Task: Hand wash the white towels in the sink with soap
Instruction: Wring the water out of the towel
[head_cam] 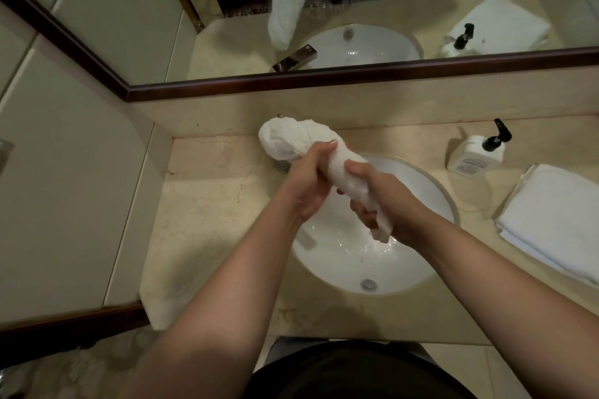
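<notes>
Both hands wrapped round a rolled white towel (311, 155) above the sink (421, 272): left hand (308, 181) gripping its middle, right hand (385, 201) clenching the lower end. Beyond the right hand, soap bottle (470, 155); further right, folded towels (551, 220).

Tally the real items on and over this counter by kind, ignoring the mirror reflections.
Twisted white towel held over the sink: 1
Folded white towel stack: 1
Soap pump bottle: 1
Hands, left hand and right hand: 2
Total: 5
</notes>
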The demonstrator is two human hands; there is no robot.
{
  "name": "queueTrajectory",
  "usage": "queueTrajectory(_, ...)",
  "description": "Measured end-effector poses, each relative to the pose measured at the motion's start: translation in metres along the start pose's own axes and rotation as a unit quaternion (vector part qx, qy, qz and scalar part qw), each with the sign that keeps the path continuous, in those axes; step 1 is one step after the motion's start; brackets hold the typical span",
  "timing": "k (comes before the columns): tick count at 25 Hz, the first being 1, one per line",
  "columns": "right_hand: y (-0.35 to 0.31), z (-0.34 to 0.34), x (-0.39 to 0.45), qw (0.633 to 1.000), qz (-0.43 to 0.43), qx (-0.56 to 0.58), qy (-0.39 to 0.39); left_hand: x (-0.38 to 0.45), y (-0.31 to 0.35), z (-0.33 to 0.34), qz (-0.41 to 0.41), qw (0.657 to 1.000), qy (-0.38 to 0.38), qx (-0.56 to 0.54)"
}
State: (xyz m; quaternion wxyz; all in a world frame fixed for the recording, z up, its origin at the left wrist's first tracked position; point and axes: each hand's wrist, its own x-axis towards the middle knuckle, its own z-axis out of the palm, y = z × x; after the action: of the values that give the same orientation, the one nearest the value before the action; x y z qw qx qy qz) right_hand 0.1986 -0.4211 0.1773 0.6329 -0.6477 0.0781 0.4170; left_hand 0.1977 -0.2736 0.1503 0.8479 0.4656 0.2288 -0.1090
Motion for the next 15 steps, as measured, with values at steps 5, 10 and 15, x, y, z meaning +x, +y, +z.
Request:
queueTrajectory(5,-0.008,-0.014,0.007,0.968,0.118,0.141,-0.169,-0.007,-0.006,-0.002,0.042,0.991,-0.112,-0.052)
queueTrajectory(10,-0.005,-0.004,0.008,0.962,0.119,0.15,-0.194,-0.002,0.003,0.007,0.009,0.978,-0.122,-0.169)
queueTrajectory(15,-0.007,0.017,0.002,0.996,-0.019,0.09,0.004,-0.003,0.015,0.026,-0.024,0.983,0.07,-0.168)
